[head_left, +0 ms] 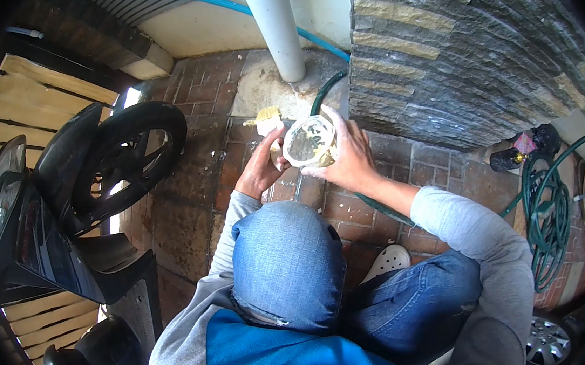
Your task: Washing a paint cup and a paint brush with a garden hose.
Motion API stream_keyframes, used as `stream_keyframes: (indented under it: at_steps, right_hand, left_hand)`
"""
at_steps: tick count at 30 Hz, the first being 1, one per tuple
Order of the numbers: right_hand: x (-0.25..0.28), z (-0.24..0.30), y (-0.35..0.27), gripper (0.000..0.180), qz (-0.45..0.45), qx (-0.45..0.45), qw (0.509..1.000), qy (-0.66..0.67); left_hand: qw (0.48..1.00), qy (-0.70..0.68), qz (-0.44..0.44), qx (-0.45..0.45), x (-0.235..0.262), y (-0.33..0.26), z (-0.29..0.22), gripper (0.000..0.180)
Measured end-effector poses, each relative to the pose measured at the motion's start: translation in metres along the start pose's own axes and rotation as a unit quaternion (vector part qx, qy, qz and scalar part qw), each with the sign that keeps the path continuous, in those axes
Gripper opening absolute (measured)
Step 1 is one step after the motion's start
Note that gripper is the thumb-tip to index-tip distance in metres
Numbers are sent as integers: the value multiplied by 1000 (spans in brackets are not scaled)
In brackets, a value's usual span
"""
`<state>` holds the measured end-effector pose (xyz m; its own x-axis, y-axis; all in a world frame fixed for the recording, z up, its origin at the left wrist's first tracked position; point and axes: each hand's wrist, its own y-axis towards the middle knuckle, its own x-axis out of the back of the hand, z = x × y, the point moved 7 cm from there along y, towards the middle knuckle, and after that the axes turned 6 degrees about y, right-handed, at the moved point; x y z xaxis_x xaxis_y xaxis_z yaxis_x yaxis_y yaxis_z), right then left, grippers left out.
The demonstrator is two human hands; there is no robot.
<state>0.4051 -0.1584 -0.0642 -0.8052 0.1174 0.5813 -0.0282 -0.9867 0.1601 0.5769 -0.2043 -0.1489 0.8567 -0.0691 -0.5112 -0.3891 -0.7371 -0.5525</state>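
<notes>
My right hand [353,157] is wrapped round a round, whitish plastic tub [310,142], its fingers at the far rim and side. The tub is tipped so that its round face shows, with dark patches and pale yellow smears on it. Left of the tub, my left hand [263,170] is closed on a paintbrush [268,118] with pale yellow bristles pointing up and away from me. Its fingers lie close against the tub's left side. Most of the brush handle is hidden by the hand. White smears show on my right fingers.
A motorbike's front wheel [129,160] stands to the left. Ahead, a white pipe [279,26] meets the brick floor beside a stone-faced wall [445,63]. A green hose [546,221] lies coiled at right; a car wheel [550,341] sits lower right.
</notes>
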Motion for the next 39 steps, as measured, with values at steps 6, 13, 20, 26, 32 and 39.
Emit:
stream_keyframes:
  at_steps: [6, 13, 20, 26, 32, 39]
  right_hand:
    - [-12, -8, 1, 115, -5, 37, 998, 42]
    - [-21, -12, 8, 137, 71, 78, 993, 43]
    - [29, 11, 13, 102, 226, 85, 968, -68]
    - [134, 46, -10, 35, 380, 1, 923, -54]
    - [257, 42, -71, 35, 124, -155, 961, 192]
    - [410, 55, -193, 39, -166, -514, 840, 54]
  left_hand:
    - [975, 191, 61, -92, -30, -23, -27, 35]
    - [928, 349, -7, -129, -11, -23, -55, 25]
    - [930, 314, -27, -188, 8, -37, -95, 16]
    - [924, 334, -79, -167, 3, -65, -132, 11]
    - [941, 312, -128, -24, -2, -87, -159, 11]
    - [943, 174, -198, 201, 11, -116, -174, 12]
